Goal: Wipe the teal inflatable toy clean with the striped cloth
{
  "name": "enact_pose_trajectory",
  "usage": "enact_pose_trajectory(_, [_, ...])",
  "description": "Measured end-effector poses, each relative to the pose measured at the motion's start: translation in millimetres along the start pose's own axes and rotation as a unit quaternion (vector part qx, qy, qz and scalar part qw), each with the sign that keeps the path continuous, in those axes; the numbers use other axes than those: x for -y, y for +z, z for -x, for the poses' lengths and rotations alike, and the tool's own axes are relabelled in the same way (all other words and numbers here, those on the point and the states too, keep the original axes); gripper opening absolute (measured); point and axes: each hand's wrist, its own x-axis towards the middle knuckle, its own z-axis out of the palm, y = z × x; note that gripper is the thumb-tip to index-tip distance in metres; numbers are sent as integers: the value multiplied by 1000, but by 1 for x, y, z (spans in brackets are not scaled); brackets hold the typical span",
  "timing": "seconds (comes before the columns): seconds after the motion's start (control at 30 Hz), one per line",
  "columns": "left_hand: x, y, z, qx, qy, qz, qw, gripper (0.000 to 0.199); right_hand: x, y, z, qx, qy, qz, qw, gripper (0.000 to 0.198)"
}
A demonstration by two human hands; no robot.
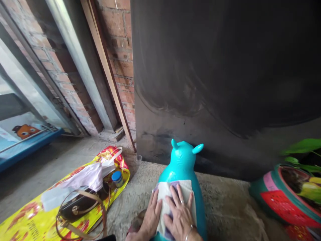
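A turquoise inflatable animal toy [183,157] with two small ears stands on the concrete floor, its head toward the black board. Over its back lies a white and purple cloth [187,185]. My left hand [150,214] rests on the cloth's left edge, fingers stretched forward. Flat on the middle and right of the cloth is my right hand [179,214], fingers spread, with a ring and a bracelet on it. Both hands press from above and neither grasps the cloth. The toy's lower rear is mostly hidden by hands and cloth.
On a yellow and red plastic sheet [30,222] at left lie a black handbag [79,206], a pale cloth [85,175] and a blue-lidded jar [117,178]. A green plant pot [267,197] stands right. The black board [213,83] rises ahead; a wooden strip [110,73] leans beside it.
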Motion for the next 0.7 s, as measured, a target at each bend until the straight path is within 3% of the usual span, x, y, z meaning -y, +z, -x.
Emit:
enact_pose_trajectory(0.17, [-10,0,-46,14,7,12,1000,73,-2,-14,-39,-16,29,28,999,49])
enact_pose_trajectory(0.3, [-14,1,-50,7,-6,14,1000,74,1,-21,-48,-20,25,31,999,48])
enact_pose_trajectory(0.43, [-14,1,-23,-7,-17,7,1000,71,-1,-13,-29,-27,16,22,999,53])
enact_pose_trajectory(0.57, [9,11,20,-34,-11,-13,999,68,-8,24,17,-65,-24,38,997,63])
enact_pose_trajectory(0.63, [28,21,38,-52,-3,-42,998,69,-10,48,40,-109,-28,66,991,52])
enact_pose_trajectory(0.7, [45,31,50,-66,-15,-72,995,70,-8,69,58,-159,20,95,983,36])
